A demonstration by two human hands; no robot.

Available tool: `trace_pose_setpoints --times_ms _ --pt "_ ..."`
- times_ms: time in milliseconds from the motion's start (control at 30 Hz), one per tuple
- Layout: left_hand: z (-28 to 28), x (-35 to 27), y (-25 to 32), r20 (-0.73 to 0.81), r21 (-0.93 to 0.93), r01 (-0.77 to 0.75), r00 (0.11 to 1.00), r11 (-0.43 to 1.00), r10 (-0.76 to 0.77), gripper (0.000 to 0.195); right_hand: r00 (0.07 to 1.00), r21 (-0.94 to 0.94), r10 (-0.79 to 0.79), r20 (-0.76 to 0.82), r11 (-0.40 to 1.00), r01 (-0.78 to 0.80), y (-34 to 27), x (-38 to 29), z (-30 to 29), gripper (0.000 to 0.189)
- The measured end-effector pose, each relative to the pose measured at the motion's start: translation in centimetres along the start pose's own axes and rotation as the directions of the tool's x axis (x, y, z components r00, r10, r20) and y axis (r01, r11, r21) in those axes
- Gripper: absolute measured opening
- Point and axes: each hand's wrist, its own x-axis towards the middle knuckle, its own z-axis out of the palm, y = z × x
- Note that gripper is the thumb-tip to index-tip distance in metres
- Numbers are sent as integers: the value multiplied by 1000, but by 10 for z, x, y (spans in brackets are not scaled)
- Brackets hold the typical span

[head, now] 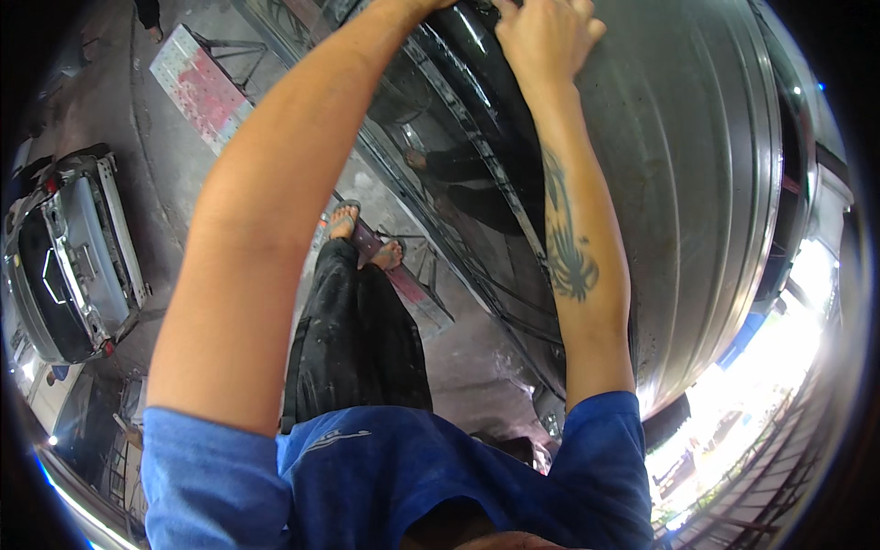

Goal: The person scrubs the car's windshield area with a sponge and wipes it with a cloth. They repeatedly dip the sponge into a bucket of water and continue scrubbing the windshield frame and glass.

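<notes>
My left hand [432, 4] is cut off by the top edge of the view, and only part of it shows near the dark upper side of a vehicle. Further right, my right hand [548, 31] lies at the edge of the vehicle's roof [660, 137], fingers bent and partly out of view. Whether it grips something cannot be told. Between my forearms runs a glossy black body panel [474, 75] with a dusty strip [467, 127] along it. Below that, the dark side windows reflect legs and feet.
My sandalled feet stand on a narrow metal platform [405, 283] beside the vehicle. Another paint-stained platform [199, 93] is at upper left. A partly dismantled vehicle [75, 261] stands at far left. Another person's foot [156, 33] shows at the top left.
</notes>
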Motion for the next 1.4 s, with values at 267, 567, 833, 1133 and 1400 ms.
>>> trace_pose_setpoints --times_ms 267,567,833,1133,1400 --pt "2 -1 -1 45 8 77 996 997 -77 36 956 550 212 -204 832 -67 50 -59 -60 28" --pt "-10 14 60 -153 -212 252 946 944 -286 23 572 629 699 -430 686 -366 89 -231 -70 34" --pt "21 -53 229 576 -463 -179 683 868 448 59 455 612 785 -421 616 -497 88 -225 -54 48" --pt "6 -10 97 685 -307 -404 535 862 495 73 459 509 777 -431 629 -588 92 -236 -48 45" --pt "-22 47 -88 637 -34 -415 692 909 340 58 414 477 798 -438 597 -645 91 -233 -47 43"
